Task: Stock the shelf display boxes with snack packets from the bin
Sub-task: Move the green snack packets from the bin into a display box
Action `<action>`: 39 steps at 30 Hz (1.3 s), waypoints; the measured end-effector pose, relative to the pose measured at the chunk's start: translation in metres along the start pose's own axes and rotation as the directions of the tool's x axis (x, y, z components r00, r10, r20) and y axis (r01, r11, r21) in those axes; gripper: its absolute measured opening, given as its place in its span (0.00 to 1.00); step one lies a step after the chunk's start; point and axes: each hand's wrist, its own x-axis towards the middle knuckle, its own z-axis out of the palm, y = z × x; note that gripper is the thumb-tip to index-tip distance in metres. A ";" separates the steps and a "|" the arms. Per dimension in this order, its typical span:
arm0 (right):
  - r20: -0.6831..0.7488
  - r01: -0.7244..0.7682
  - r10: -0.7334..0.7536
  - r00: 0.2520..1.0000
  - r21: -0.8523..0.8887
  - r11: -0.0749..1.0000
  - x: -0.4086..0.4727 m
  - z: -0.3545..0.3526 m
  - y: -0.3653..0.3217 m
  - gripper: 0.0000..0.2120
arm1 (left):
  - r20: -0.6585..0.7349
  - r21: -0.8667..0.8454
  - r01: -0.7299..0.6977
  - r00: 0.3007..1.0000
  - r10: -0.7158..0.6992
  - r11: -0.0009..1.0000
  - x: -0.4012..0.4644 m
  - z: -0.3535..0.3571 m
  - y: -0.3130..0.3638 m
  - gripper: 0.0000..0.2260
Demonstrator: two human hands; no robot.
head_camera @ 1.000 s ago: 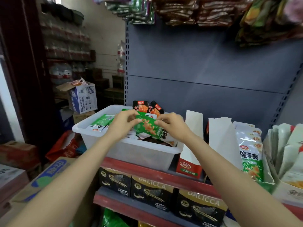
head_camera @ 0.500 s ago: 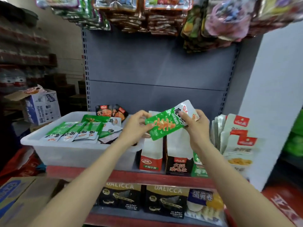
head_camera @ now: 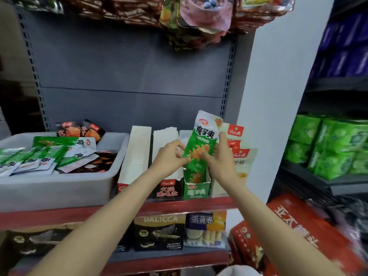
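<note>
1. A glossy green-and-white foil snack packet (head_camera: 201, 144), long and flat, is standing nearly upright, its lower end dipping into a narrow green cardboard display box (head_camera: 196, 187) on the red-edged shelf (head_camera: 59, 216).
2. The left hand (head_camera: 169, 158) is pinching the packet's lower left edge, its fingers curled together on the foil.
3. The right hand (head_camera: 220, 156) is gripping the packet's right side, fingers wrapped across the front and thumb behind.
4. To the left of the green box, two taller display boxes, one white and red (head_camera: 135, 156) and one black-fronted (head_camera: 168, 190), are standing open with plain white inner walls.
5. A smooth, rounded pale plastic bin (head_camera: 59, 188) is sitting at the shelf's left end, holding loose green and dark packets (head_camera: 45, 156) lying flat.
6. Half a second earlier the packet was being held sideways and higher, above the boxes; now it is turned upright and lowered into the green box. The view has also shifted right, so less of the bin is showing.
</note>
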 end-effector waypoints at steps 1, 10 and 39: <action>0.029 0.052 -0.050 0.998 -0.074 0.996 -0.003 -0.001 0.001 0.23 | -0.017 -0.001 -0.027 0.999 0.027 1.000 0.000 0.000 0.001 0.12; 0.145 0.120 -0.084 0.986 -0.259 0.958 0.001 0.000 0.006 0.42 | -0.117 -0.084 -0.105 0.989 0.095 0.991 0.005 0.004 0.003 0.21; 0.379 0.283 -0.042 0.924 -0.606 0.744 0.083 -0.025 0.002 0.05 | -0.077 0.195 -0.069 0.993 0.086 0.978 0.040 0.005 -0.004 0.12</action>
